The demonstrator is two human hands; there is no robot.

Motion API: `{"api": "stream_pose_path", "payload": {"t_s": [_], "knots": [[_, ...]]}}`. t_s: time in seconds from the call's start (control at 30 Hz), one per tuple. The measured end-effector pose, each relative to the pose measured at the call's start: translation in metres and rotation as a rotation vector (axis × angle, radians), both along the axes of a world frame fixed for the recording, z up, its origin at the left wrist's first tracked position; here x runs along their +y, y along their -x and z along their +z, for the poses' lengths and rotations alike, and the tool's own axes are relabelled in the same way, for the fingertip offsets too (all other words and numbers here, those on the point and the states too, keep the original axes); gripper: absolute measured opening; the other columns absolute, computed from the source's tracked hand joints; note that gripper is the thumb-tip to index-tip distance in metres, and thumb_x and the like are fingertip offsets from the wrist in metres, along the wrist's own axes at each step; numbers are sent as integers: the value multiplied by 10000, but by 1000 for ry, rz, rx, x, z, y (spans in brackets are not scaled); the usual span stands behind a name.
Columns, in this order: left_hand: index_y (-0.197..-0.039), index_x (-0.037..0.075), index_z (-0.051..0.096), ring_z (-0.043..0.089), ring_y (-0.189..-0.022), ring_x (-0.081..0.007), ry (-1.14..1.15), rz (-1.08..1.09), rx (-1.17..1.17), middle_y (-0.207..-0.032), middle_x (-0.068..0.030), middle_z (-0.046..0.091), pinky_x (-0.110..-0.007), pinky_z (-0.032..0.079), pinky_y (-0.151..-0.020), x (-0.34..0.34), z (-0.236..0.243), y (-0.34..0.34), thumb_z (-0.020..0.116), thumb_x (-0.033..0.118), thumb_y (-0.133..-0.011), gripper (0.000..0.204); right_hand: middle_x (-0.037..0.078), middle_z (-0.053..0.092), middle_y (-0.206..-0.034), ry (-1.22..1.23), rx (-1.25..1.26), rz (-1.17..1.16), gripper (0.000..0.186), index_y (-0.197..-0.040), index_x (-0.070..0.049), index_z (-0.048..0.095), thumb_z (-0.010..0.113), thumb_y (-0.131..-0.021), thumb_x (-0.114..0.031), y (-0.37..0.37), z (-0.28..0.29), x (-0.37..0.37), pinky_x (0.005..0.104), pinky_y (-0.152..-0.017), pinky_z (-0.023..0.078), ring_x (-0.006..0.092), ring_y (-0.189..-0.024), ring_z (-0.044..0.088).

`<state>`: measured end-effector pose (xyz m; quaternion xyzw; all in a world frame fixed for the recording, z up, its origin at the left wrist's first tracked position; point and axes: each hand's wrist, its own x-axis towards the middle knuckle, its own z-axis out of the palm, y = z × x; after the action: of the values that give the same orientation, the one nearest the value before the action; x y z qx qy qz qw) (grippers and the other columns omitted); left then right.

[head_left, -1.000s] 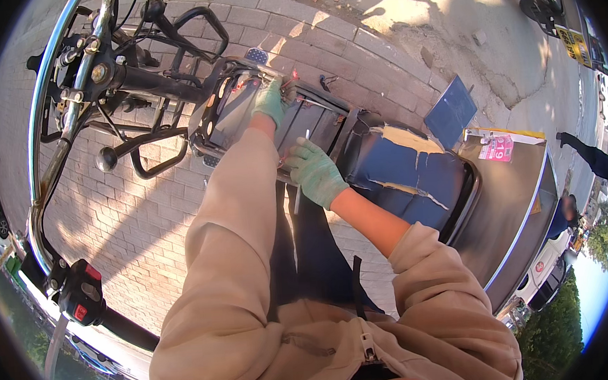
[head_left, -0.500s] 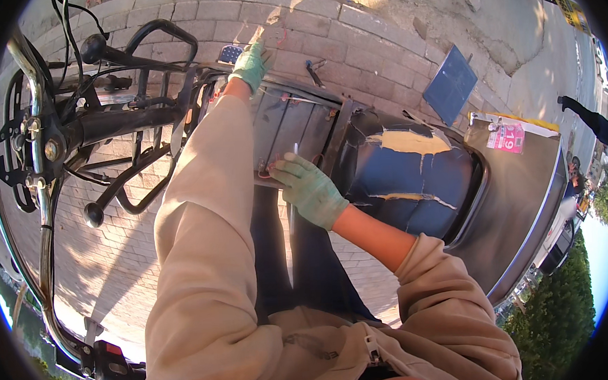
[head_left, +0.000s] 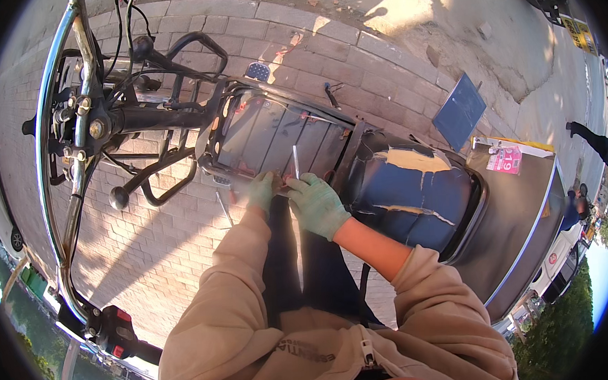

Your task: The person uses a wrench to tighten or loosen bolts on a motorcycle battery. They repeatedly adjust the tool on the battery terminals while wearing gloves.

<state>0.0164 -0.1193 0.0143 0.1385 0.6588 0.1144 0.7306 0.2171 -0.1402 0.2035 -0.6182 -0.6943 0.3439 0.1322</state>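
Sunlit brick paving (head_left: 147,248), crossed by shadows, lies under an outdoor vehicle with chrome handlebars (head_left: 40,140) and a torn blue seat (head_left: 404,177). Grey batteries (head_left: 252,137) sit in a row in the open tray between these. Both green-gloved hands reach their near edge: the right hand (head_left: 319,206), fingers curled, grasps a silver rod (head_left: 295,159); the left hand (head_left: 261,191) is blurred, its grip impossible to tell.

- I monitor one head-worn fisheye view, facing downward from above the wearer's chest (head_left: 294,365).
- Left hand (head_left: 261,191) and right hand (head_left: 319,208): near, frame centre.
- Sleeves (head_left: 217,300): enter from the lower edge.
- Coverage: wide, reaching sky (head_left: 603,273) at lower right.
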Motion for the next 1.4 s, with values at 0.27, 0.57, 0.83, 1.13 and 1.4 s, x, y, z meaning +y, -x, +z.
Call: {"api": "stream_pose_path", "payload": {"t_s": [0.27,0.57,0.83,1.13,1.4], "knots": [[-1178,5,630,702,-886,-217,-170,-244,86,-1063,-118,704,-341,597,-770,-38,-56,29,642,200,-990,270,95,508,-1455,129,-55,271,277,-1107,-106,689,603,-844,-100,0,1,11,401,-935,510,255,-1070,632],[-1139,60,651,686,-881,-219,214,-61,-437,-962,-78,700,-324,555,-755,-45,-35,-17,647,259,-940,281,90,603,-1346,11,-101,479,170,-930,-83,760,655,-810,-143,-1,3,20,366,-987,462,262,-1162,580],[-899,129,620,621,-675,-197,37,-59,-428,-815,-24,643,-358,519,-608,-106,-95,-22,584,293,-998,195,226,405,-1524,319,85,113,578,-1430,-60,444,588,-871,-23,15,14,-10,402,-983,505,423,-1114,611],[-980,87,601,547,-591,-111,604,556,-536,-818,-43,616,-235,425,-436,-55,10,-23,559,306,-1039,231,55,633,-1225,-95,-68,237,241,-1052,-133,695,716,-814,-168,15,24,-3,420,-1007,453,291,-1196,571],[-997,77,592,524,-597,-90,541,584,-715,-845,-35,590,-205,375,-412,-79,-10,-28,527,277,-1046,216,210,444,-1477,100,33,-239,638,-1464,-36,443,681,-878,-119,30,7,-6,426,-958,513,406,-1131,604]]}}
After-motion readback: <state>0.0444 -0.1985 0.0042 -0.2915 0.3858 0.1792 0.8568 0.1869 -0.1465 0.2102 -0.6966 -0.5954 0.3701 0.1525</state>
